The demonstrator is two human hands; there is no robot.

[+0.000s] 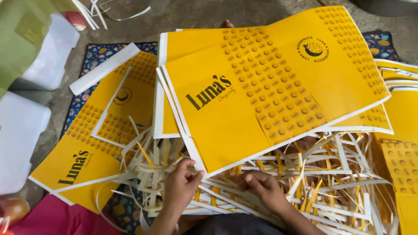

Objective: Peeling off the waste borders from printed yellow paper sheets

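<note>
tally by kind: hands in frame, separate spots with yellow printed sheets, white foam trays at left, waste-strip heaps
Hands: 2, left hand and right hand
Yellow sheet spots: 3, held stack, left sheets, right pile
White trays: 2
Strip heap: 1
Total: 8

Mat: patterned blue mat [96,54] spread on the grey floor [191,15]
White strip: long flat white strip [104,68] lying across the mat's upper edge
Left side: white plastic pieces [19,143] stacked beside a green cloth [24,32]
Bottom left: pink fabric [48,217]
Far right: further yellow printed sheets [402,130], piled overlapping
</note>
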